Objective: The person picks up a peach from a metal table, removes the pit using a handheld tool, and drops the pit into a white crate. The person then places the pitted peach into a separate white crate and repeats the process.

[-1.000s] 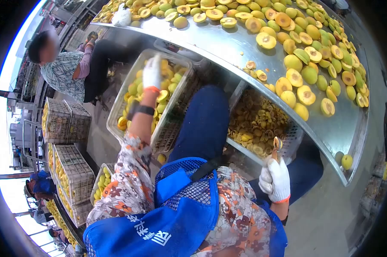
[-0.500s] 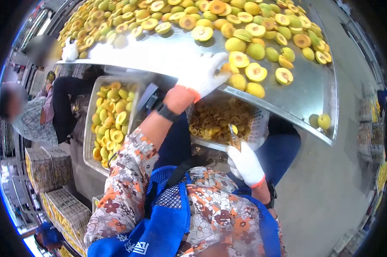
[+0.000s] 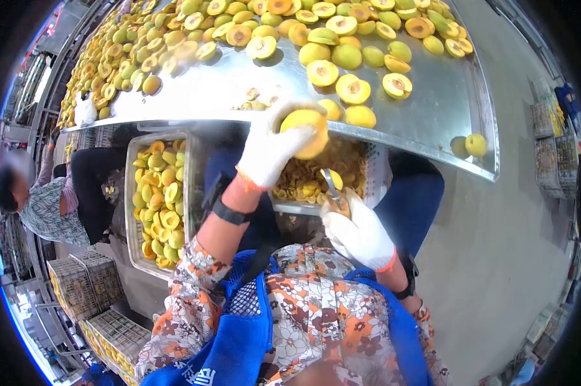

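Note:
My left hand (image 3: 271, 147), in a white glove, grips a yellow fruit half (image 3: 306, 134) just over the front edge of the metal table (image 3: 425, 138). My right hand (image 3: 358, 233), also gloved, is closed around a small tool (image 3: 334, 186) with a curved metal end and a brownish handle. Below the hands, a crate (image 3: 375, 177) holds pits and scraps. Many halved yellow-green fruits (image 3: 353, 89) lie on the table, cut faces showing on several.
A white crate (image 3: 131, 222) of fruit halves stands to the left. Stacked crates (image 3: 84, 283) are at the lower left, more (image 3: 555, 164) at the far right. A seated person (image 3: 52, 209) is at the left. One fruit (image 3: 475, 145) lies near the table's right corner.
My left hand has come back from the table toward my body and now holds a fruit half. My right hand with the tool has risen slightly leftward. The view has shifted.

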Demonstrator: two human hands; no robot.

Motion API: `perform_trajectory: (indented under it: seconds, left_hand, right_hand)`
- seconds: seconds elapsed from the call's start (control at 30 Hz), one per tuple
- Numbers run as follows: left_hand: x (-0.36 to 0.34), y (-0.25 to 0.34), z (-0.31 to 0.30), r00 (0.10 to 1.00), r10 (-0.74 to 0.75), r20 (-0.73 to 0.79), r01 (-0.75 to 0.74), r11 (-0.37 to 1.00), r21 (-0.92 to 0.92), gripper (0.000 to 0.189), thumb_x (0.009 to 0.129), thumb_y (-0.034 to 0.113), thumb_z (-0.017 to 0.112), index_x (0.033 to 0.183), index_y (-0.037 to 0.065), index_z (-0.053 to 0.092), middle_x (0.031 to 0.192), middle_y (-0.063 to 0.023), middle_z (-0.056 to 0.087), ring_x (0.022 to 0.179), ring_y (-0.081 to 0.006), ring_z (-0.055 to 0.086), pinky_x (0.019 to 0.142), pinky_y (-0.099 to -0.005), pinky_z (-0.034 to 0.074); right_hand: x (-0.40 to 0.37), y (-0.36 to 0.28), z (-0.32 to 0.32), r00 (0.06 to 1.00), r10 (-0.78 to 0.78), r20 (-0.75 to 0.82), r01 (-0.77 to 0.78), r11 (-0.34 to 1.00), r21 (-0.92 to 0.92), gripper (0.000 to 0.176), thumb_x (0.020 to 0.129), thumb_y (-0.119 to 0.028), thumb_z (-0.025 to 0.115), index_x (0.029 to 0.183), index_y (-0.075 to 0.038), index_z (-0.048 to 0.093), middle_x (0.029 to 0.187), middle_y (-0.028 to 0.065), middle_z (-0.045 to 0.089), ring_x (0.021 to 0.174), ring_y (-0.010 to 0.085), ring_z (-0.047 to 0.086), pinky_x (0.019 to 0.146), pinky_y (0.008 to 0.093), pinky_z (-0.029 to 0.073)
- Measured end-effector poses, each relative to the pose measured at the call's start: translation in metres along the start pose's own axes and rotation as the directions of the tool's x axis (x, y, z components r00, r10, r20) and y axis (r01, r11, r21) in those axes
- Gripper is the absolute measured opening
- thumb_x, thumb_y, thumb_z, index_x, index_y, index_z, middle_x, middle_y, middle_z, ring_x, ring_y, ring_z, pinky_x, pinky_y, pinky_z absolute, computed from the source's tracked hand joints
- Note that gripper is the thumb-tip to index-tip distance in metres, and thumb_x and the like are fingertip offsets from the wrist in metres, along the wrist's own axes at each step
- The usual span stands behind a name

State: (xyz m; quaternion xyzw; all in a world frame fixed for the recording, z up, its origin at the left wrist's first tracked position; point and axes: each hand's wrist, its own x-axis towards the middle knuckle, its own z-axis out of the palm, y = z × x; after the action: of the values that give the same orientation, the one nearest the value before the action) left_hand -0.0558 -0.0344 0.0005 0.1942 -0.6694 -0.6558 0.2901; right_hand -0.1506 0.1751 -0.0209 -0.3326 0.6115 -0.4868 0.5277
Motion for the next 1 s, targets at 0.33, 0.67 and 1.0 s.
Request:
perform_trajectory:
  seconds: [0.33, 0.67, 1.0]
  left_hand:
    - [-0.033, -0.011, 0.021, 0.981, -0.175, -0.085, 0.119, 0.886, -0.448, 0.029, 0.101, 0.027, 0.053, 0.115, 0.003, 0.059, 0.101, -0.0132, 0.067, 0.093, -0.0213, 0.065, 0.082, -0.0317, 0.054]
    - [-0.047, 0.003, 0.041, 0.972, -0.074, -0.221, 0.054, 0.994, -0.094, 0.026, 0.108, 0.021, 0.047, 0.112, 0.002, 0.065, 0.095, -0.0058, 0.067, 0.087, -0.0099, 0.059, 0.080, -0.0270, 0.049]
    - [-0.049, -0.007, 0.047, 0.959, -0.117, -0.257, 0.120, 0.993, -0.003, 0.035, 0.110, 0.026, 0.045, 0.106, 0.000, 0.067, 0.089, -0.0075, 0.068, 0.081, -0.0114, 0.062, 0.077, -0.0271, 0.051]
  right_hand:
    - [0.010, -0.011, 0.013, 0.957, -0.288, -0.035, 0.261, 0.906, -0.334, 0.039, 0.098, -0.029, 0.064, 0.117, 0.004, 0.054, 0.085, 0.0271, 0.066, 0.081, 0.0468, 0.067, 0.066, 0.0476, 0.053]
    - [0.010, -0.012, 0.031, 0.932, -0.306, -0.195, 0.194, 0.875, -0.445, 0.038, 0.099, -0.022, 0.062, 0.120, 0.007, 0.049, 0.083, 0.0320, 0.065, 0.082, 0.0523, 0.065, 0.062, 0.0520, 0.051]
    - [0.010, 0.002, 0.025, 0.873, -0.481, -0.085, 0.400, 0.803, -0.441, 0.041, 0.099, -0.024, 0.061, 0.123, 0.006, 0.049, 0.085, 0.0298, 0.065, 0.076, 0.0487, 0.067, 0.062, 0.0493, 0.051]
